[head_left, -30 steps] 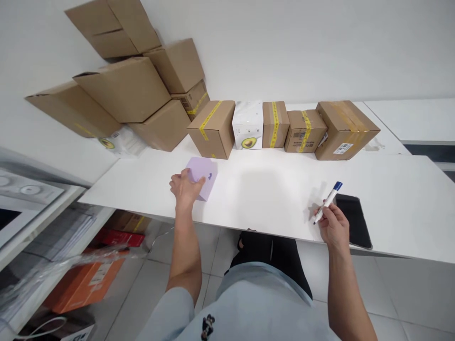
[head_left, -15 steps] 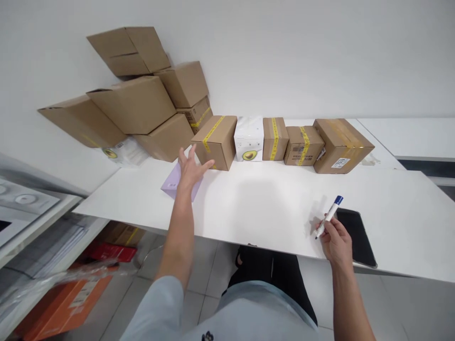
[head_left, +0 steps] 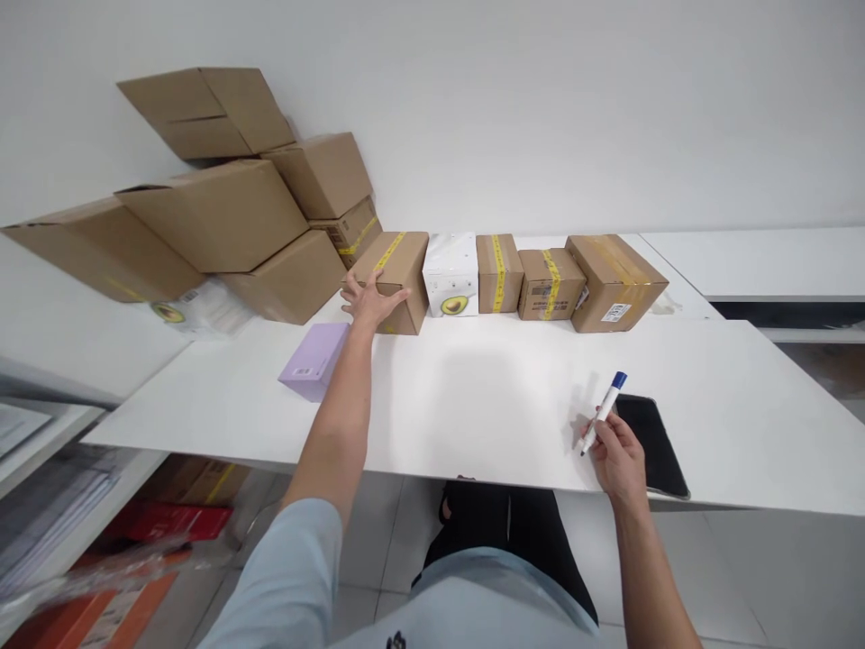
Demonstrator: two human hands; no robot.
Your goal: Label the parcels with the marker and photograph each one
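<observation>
My left hand [head_left: 371, 302] is stretched out with its fingers spread, at the front of a brown cardboard box [head_left: 409, 311] with yellow tape. The fingers appear to touch the box, but its left side is partly hidden by them. Beside my left forearm, a lilac box [head_left: 314, 356] lies on the white table [head_left: 459, 406]. Over the table's right part, my right hand [head_left: 618, 455] grips a white marker [head_left: 604, 410] with a blue end pointing up and away and the dark tip showing uncapped.
A black tablet [head_left: 652, 446] lies right of my right hand. Along the back stand a white avocado-print box [head_left: 451, 275] and brown boxes [head_left: 500, 273], [head_left: 550, 288], [head_left: 614, 284]. Stacked cartons [head_left: 223, 216] lean at the left wall. A shelf [head_left: 60, 491] stands lower left.
My left hand has moved from above the lilac box to the brown box's front, uncovering the lilac box. The view has shifted slightly. My right hand still holds the marker.
</observation>
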